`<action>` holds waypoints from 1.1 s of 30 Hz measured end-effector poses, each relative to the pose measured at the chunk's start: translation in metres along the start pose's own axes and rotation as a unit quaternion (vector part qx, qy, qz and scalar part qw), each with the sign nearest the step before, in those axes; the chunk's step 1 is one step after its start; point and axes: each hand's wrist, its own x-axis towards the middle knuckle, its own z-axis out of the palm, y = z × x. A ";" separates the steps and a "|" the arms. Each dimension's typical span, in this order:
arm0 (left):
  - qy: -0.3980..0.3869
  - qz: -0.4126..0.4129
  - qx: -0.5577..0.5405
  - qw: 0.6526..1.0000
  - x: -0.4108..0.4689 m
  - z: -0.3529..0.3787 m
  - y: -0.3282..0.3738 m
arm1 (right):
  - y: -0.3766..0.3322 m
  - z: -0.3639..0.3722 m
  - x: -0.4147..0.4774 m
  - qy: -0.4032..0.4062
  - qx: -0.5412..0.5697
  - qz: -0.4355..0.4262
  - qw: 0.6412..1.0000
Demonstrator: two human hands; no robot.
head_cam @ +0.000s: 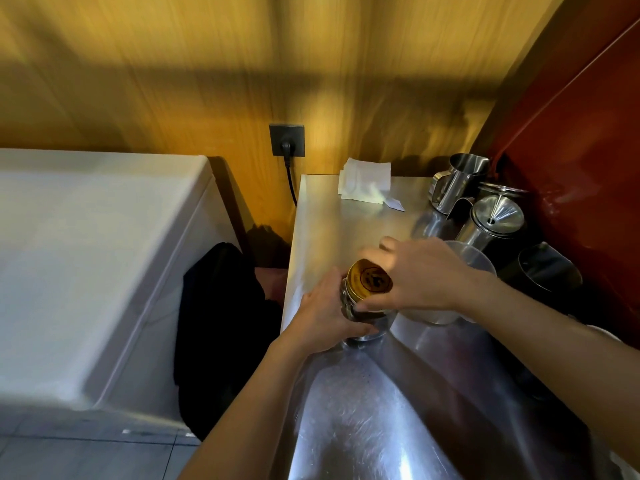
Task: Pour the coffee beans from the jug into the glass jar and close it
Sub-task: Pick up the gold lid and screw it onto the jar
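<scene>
A glass jar (372, 325) with dark coffee beans inside stands near the left edge of the steel counter (332, 216). My left hand (325, 315) wraps around its side. A yellow lid (369, 280) with a dark emblem sits on the jar's mouth, and my right hand (420, 271) grips it from the right with fingers around its rim. Just behind my right hand stands a translucent plastic jug (474, 259), partly hidden by the hand and wrist; I cannot see any beans in it.
Steel pitchers (457, 181) and a lidded steel pot (491, 216) crowd the back right corner, with a dark cup (547, 268) beside them. White paper napkins (365, 181) lie at the back. A white appliance (86, 254) stands to the left, a black cloth (221, 323) hangs between.
</scene>
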 end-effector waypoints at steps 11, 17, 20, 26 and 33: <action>-0.070 0.011 -0.009 0.997 0.007 -0.017 0.001 | 0.006 -0.003 -0.003 -0.045 0.044 -0.095 0.993; -0.144 0.022 0.024 0.989 0.014 -0.032 0.005 | 0.003 0.006 0.002 0.008 -0.004 -0.111 0.994; -0.093 0.025 0.061 0.993 0.008 -0.024 0.004 | -0.001 0.014 0.001 0.035 0.012 -0.088 0.995; 0.038 0.069 0.107 0.991 -0.004 -0.007 0.006 | -0.007 0.022 0.002 0.050 0.051 -0.048 0.996; 0.126 0.071 0.146 0.979 -0.011 0.001 0.009 | -0.010 0.023 0.003 0.068 0.074 -0.012 0.995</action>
